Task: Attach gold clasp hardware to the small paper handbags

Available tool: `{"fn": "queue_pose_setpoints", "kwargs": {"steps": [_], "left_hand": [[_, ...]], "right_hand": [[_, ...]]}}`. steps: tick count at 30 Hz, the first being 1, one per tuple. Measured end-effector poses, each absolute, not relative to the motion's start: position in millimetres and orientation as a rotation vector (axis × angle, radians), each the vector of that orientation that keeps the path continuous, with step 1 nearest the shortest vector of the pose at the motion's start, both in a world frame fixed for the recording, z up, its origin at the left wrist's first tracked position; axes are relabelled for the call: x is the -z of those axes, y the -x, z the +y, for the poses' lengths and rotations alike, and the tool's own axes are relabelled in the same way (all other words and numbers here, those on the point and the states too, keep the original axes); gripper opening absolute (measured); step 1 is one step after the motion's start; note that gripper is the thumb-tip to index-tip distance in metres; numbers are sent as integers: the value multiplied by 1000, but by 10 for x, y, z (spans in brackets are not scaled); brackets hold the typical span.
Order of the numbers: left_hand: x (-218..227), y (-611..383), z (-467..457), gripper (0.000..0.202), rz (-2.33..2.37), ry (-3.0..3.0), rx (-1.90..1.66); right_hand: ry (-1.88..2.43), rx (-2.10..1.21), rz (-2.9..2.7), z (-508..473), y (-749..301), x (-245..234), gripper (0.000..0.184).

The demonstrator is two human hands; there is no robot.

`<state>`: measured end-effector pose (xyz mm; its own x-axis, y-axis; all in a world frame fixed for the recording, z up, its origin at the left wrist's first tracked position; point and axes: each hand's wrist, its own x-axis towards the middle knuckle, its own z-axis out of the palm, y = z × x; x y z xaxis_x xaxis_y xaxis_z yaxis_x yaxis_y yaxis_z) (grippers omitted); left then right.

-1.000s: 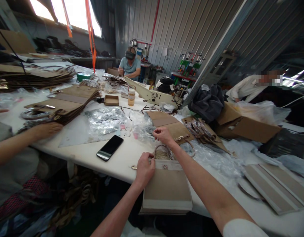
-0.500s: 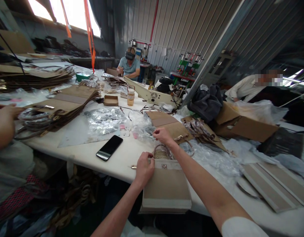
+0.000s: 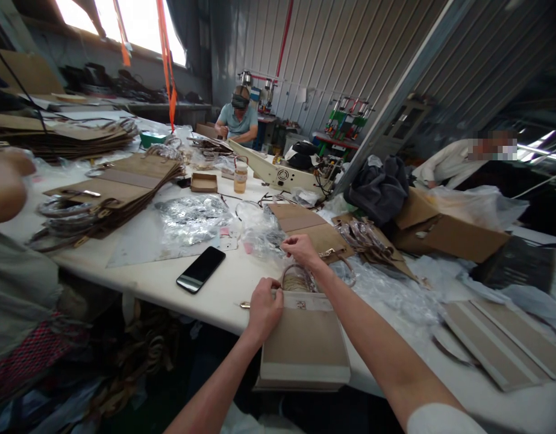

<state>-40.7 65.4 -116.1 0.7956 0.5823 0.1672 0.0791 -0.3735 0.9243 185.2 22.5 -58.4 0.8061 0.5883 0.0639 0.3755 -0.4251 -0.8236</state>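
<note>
A tan handbag (image 3: 305,343) with pale trim and a small metal clasp lies at the table's front edge, partly overhanging it. My left hand (image 3: 265,306) is closed on the bag's upper left corner, beside a metal-tipped strap that sticks out to the left. Above the bag's looped handle (image 3: 296,277), my right hand (image 3: 301,250) is closed in a pinch over a clear plastic bag (image 3: 264,232). Whatever sits between its fingertips is too small to make out. A brown bag panel (image 3: 307,226) lies just behind the right hand.
A black phone (image 3: 200,269) lies left of my hands. Stacked bag panels (image 3: 119,184) stand farther left, near a co-worker's arm (image 3: 6,187). Behind are a jar (image 3: 240,176) and a small box (image 3: 204,182). An open carton (image 3: 453,235) and another bag (image 3: 503,343) are at right.
My hands and the handbag stay almost in place; the right hand shifts very slightly. At the far left, the co-worker's arm has lifted and drawn back from the stacked panels.
</note>
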Motion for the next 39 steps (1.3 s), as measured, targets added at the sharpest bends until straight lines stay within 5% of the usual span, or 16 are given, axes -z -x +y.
{"fn": "queue_pose_setpoints", "kwargs": {"steps": [12, 31, 36, 39], "left_hand": [[1167, 401, 648, 12, 504, -1898, -577], [1218, 368, 655, 10, 469, -1890, -583], [1225, 370, 657, 10, 462, -1874, -580], [1239, 369, 658, 11, 465, -1871, -586]], "right_hand": [[1939, -416, -590, 150, -1739, 474, 32], [2244, -528, -520, -1367, -556, 329, 14], [2442, -455, -576, -1504, -498, 355, 44], [2503, -426, -604, -1562, -453, 365, 41]]}}
